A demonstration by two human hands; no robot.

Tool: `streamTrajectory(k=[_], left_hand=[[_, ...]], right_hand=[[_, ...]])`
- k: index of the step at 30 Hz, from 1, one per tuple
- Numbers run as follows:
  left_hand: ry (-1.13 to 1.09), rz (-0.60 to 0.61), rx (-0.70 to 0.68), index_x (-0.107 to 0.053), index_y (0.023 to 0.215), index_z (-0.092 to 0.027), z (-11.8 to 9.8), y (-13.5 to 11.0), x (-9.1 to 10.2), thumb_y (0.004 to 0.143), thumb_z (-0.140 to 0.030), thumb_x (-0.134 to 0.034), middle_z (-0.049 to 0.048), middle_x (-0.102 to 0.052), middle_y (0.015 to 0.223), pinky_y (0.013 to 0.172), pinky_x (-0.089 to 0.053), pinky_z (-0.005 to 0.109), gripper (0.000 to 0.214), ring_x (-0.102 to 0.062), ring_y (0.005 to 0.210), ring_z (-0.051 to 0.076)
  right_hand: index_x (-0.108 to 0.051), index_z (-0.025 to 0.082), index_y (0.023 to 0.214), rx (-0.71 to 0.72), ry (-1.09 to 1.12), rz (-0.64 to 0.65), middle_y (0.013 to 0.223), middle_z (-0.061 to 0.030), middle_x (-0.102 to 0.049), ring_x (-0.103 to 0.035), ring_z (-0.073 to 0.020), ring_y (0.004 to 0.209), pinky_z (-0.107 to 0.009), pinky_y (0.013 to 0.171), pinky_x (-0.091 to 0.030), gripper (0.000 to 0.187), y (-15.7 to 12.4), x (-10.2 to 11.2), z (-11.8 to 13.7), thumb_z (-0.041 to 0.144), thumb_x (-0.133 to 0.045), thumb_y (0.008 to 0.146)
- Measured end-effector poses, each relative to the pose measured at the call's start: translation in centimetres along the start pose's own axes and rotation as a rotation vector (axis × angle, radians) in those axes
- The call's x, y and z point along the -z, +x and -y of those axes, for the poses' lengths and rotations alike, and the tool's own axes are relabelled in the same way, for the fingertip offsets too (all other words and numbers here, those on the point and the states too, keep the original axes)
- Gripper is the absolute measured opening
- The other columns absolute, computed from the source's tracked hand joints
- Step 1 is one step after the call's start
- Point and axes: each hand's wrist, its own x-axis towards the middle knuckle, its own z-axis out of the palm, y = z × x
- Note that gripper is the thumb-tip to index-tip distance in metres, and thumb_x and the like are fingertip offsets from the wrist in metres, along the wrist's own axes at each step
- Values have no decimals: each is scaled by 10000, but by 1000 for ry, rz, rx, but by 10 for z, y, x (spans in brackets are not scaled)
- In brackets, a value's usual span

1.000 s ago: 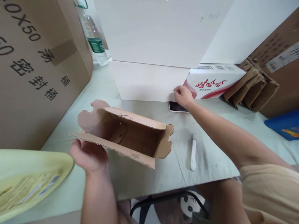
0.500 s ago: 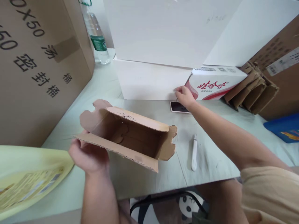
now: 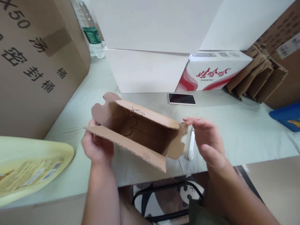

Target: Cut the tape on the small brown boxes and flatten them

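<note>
Carton (image 3: 145, 132) gapes, edge (image 3: 182, 139) perhaps touching right hand (image 3: 209, 140).

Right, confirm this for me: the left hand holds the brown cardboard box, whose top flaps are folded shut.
The flaps are wrong: the head view shows them standing open. The left hand does hold the brown cardboard box.

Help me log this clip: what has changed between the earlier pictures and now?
The right hand has left the white box and come back, open, beside the right flap of the carton; contact is unclear. The phone it partly covered shows whole. The carton has shifted right, toward the white cutter. The left hand still holds the carton; phone and cutter stay put.
</note>
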Motion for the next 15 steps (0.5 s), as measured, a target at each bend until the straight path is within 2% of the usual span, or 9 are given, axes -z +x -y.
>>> streamTrajectory(k=[2, 3, 4, 6, 7, 9, 11, 13, 15], left_hand=[[40, 55, 37, -561, 656, -246, -1, -6, -5, 690, -574, -742, 14, -476, 680, 666, -436, 342, 376, -458, 678, 202], [71, 79, 42, -576, 685, -249, -1, -9, -7, 697, -595, -738, 18, -494, 703, 664, -435, 344, 382, -470, 687, 205], [102, 97, 30, -614, 739, -258, -1, -12, -8, 706, -626, -724, 25, -533, 745, 679, -446, 351, 386, -499, 714, 215], [130, 119, -16, -705, 918, -288, 2, -16, -9, 721, -667, -705, 36, -618, 869, 762, -487, 375, 427, -572, 828, 244], [122, 130, -38, -730, 1026, -316, 4, -17, -9, 721, -674, -712, 31, -639, 903, 802, -498, 386, 470, -591, 870, 251], [82, 159, -86, -721, 1200, -396, 9, -17, -8, 687, -667, -767, 0, -642, 875, 828, -506, 395, 582, -604, 880, 249], [66, 188, -126, -714, 1232, -431, 14, -15, -9, 636, -657, -830, -17, -650, 857, 815, -505, 392, 648, -614, 865, 244], [80, 200, -188, -751, 1134, -382, 17, -13, -13, 591, -648, -871, -3, -706, 940, 841, -509, 396, 616, -648, 929, 254], [94, 205, -241, -761, 1031, -330, 18, -12, -20, 593, -640, -876, 20, -754, 1018, 902, -515, 414, 549, -684, 1018, 276]], right_hand=[[-691, 363, 1225, 30, -42, -37, 884, -66, -632, -655, -324, 1007, -523, 907, -556, 356, -2, 4, 7, 586, -629, 954], [-704, 356, 1157, 39, -98, -6, 796, -56, -603, -651, -324, 932, -519, 850, -542, 318, -3, 7, 10, 589, -614, 959], [-711, 348, 1105, 51, -161, 51, 746, -51, -604, -655, -327, 887, -529, 836, -526, 299, -4, 11, 14, 585, -587, 972], [-717, 335, 1063, 80, -265, 161, 754, -55, -692, -704, -353, 929, -583, 922, -500, 312, -7, 19, 18, 573, -526, 998], [-720, 330, 1072, 87, -293, 190, 835, -63, -755, -725, -374, 1023, -614, 1000, -478, 321, -8, 23, 20, 565, -512, 1005], [-719, 320, 1109, 45, -288, 214, 1236, -81, -793, -651, -411, 1333, -655, 1151, -406, 316, -11, 31, 20, 538, -518, 1001], [-680, 328, 1132, -63, -200, 229, 1630, -27, -563, -426, -403, 1581, -665, 1218, -373, 235, -14, 38, 18, 465, -570, 977], [-604, 347, 1141, -152, -69, 230, 1739, 27, -402, -353, -370, 1629, -657, 1188, -436, 192, -17, 42, 14, 364, -615, 951], [-533, 357, 1147, -202, 9, 169, 1706, 16, -461, -472, -342, 1563, -619, 1095, -532, 221, -19, 44, 9, 291, -627, 958]])
